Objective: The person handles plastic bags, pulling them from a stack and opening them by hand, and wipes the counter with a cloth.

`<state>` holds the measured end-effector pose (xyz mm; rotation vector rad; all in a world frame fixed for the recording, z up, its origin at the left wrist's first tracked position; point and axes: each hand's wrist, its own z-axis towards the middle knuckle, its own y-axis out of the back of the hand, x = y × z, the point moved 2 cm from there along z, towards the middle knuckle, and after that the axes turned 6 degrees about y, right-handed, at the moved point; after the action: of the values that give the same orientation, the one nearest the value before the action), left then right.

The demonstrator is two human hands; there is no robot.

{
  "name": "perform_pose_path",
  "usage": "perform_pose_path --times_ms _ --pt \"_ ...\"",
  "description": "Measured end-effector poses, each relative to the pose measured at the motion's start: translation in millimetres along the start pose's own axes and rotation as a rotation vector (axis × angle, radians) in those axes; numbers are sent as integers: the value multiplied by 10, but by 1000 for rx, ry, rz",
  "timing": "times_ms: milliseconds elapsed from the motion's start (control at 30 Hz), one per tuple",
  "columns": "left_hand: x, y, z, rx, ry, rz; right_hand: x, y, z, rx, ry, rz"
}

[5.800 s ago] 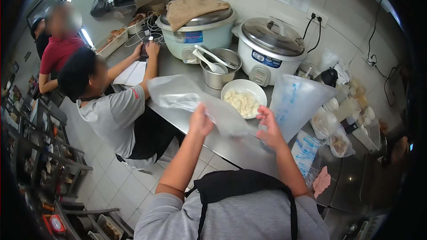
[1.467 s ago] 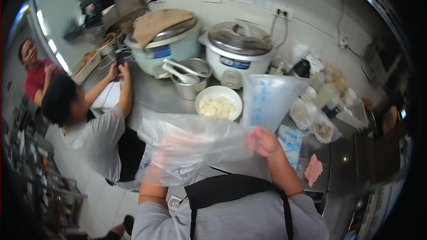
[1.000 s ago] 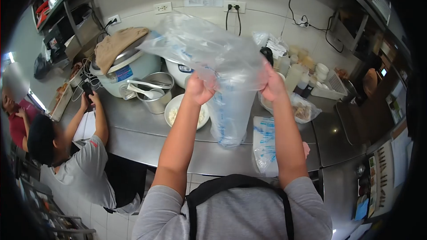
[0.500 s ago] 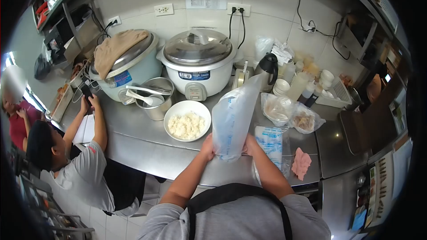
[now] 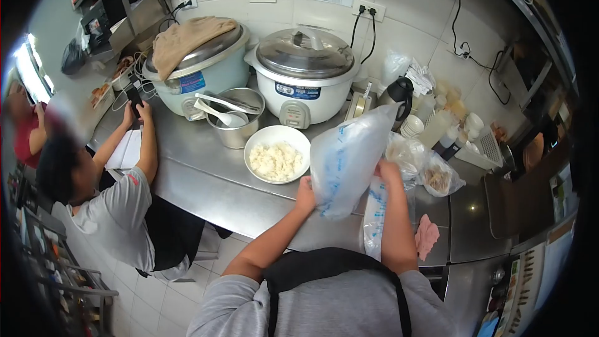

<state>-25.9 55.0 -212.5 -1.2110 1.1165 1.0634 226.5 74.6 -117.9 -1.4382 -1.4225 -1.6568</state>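
Observation:
A large translucent plastic bag point(image 5: 347, 159) with blue print stands puffed up in front of me. My left hand point(image 5: 306, 194) is closed on its lower left edge; most of the fingers are behind the plastic. On the bag's right side, my right hand point(image 5: 389, 173) grips its edge. Just left of the bag sits a white bowl point(image 5: 251, 139) holding cooked white rice point(image 5: 274, 161). Under my right forearm lies a flat stack of blue-printed plastic bags point(image 5: 375, 212), partly covered by the arm.
Two rice cookers, one white point(image 5: 302, 87) and one pale green point(image 5: 218, 75), stand behind a steel pot point(image 5: 234, 134) with utensils. At right are tied plastic bags point(image 5: 440, 175), a thermos point(image 5: 397, 93) and a pink cloth point(image 5: 427, 237). At left a seated co-worker point(image 5: 112, 212) holds a phone point(image 5: 134, 101).
My right hand has risen along the bag's right side, and the bag now leans more to the right. The camera view has shifted. The rice bowl stays in place on the counter.

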Motion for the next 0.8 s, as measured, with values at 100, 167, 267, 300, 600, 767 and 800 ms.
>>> perform_pose_path --times_ms 100,167,267,300,600,767,800 --pt "-25 -40 -92 -36 -121 186 1073 316 -258 -392 392 -19" --pt "197 -30 -71 -44 -169 239 1741 366 -555 -411 653 195" --pt "263 -46 -112 -80 -165 248 2221 -153 -886 -321 980 -219" --pt "320 -39 -117 -95 -143 245 2227 -345 -917 -321 1078 -475" --pt "-240 175 -329 170 614 -893 1918 -272 -643 193 1157 -27" --pt "-719 209 -163 310 589 -1128 1894 -140 -639 442 1111 170" --pt "-692 208 -82 328 589 -1103 1887 -129 -642 501 1098 218"
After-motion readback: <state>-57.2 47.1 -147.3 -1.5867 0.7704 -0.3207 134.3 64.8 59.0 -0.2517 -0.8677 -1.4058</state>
